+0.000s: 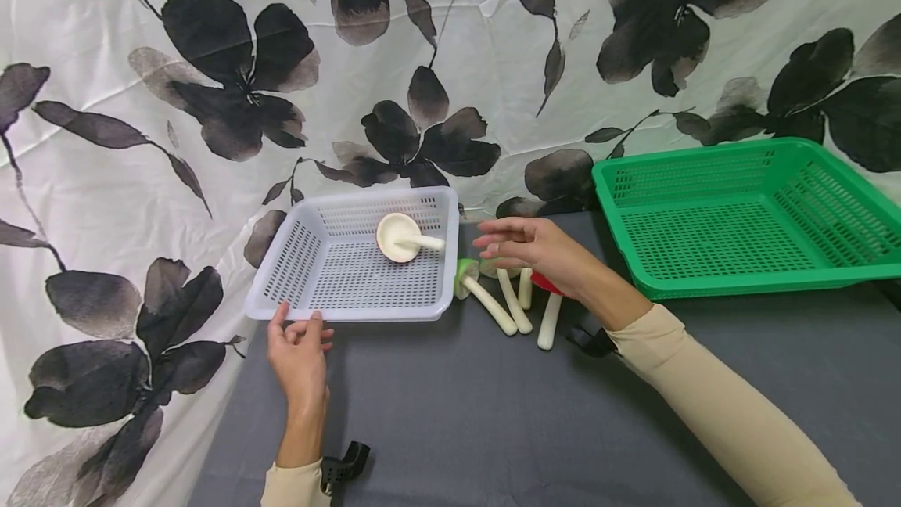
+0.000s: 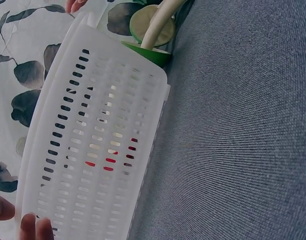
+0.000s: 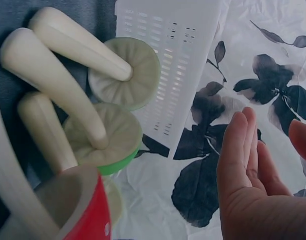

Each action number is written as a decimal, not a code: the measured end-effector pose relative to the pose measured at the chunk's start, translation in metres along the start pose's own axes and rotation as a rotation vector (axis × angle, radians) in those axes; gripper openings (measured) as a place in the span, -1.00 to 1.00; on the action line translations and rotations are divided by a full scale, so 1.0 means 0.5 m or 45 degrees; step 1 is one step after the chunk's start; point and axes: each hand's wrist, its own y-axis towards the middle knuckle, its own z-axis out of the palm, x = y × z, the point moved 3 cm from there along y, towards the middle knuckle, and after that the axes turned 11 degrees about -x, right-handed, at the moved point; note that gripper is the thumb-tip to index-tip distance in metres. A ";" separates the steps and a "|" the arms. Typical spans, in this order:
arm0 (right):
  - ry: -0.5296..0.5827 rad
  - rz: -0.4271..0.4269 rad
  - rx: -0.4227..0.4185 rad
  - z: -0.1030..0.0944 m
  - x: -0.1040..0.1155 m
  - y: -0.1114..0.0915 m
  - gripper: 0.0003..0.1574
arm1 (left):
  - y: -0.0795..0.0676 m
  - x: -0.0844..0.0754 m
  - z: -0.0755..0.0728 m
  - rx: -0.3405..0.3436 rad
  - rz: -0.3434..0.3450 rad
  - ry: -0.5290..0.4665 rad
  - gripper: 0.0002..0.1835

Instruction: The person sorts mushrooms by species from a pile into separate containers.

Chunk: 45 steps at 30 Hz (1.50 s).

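Note:
A white basket (image 1: 380,311) stands on the table, holding one toy mushroom (image 1: 398,233) with its pale underside and stem up. My left hand (image 1: 299,346) holds the basket's rim at the near left corner, thumb and fingertips on either side of the edge. Right of the basket lie several more toy mushrooms, among them a green-capped mushroom (image 1: 486,303) and a red-capped mushroom (image 3: 90,210). Above them my right hand (image 1: 535,249) hovers with straight fingers toward the basket and nothing in its grasp. It partly hides the mushroom caps in the head view.
A larger green basket (image 1: 704,284) stands at the back right, with nothing seen inside. Dark grey cloth covers the table (image 1: 436,413). Behind it hangs a white curtain (image 1: 507,84) with dark flowers. A black strap (image 1: 345,464) is on each wrist.

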 end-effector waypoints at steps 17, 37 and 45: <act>-0.089 0.064 -0.052 -0.056 -0.044 -0.086 -0.40 | -0.003 0.004 -0.002 -0.014 -0.005 -0.020 -0.30; -0.142 0.142 -0.182 -0.096 -0.099 -0.155 -0.16 | -0.002 0.003 -0.002 -0.016 0.009 -0.003 -0.31; -0.128 0.159 -0.193 -0.113 -0.116 -0.178 -0.25 | -0.002 0.002 -0.002 -0.017 0.018 -0.021 -0.31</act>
